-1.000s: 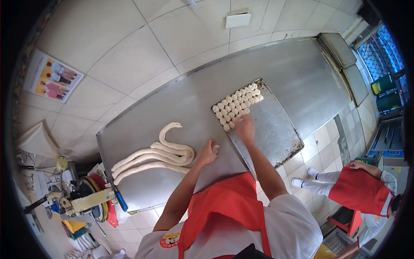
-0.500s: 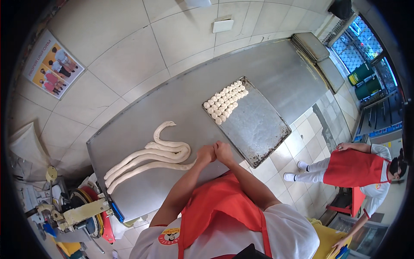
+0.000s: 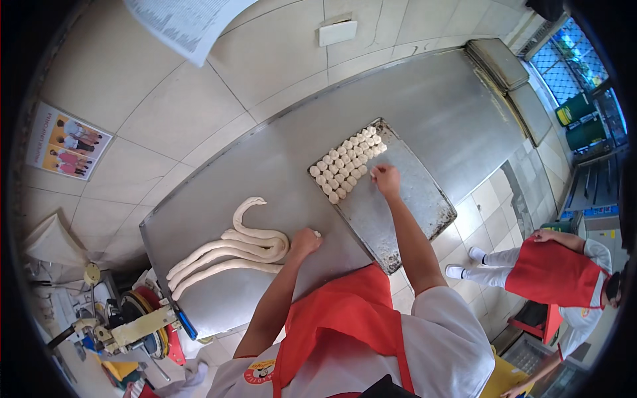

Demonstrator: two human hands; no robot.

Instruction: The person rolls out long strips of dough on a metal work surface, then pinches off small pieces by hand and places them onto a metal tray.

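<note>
Long pale ropes of dough lie looped on the metal table, one end curling up at the far side. My left hand is closed round the near rope's end, and a bit of dough shows at its fingertips. Over the tray, my right hand pinches a small piece of dough, mostly hidden by the fingers. Several rows of small dough balls fill the tray's far-left part, just left of that hand. The dark baking tray has worn, stained edges.
The steel table runs along a tiled wall. Stacked trays sit at its far right end. A machine with a round dial stands at the lower left. A co-worker in a red apron stands at the right.
My hands were together at the rope's end; now they are apart. The right one has moved up and right over the tray with a piece of dough. The left stays by the rope.
</note>
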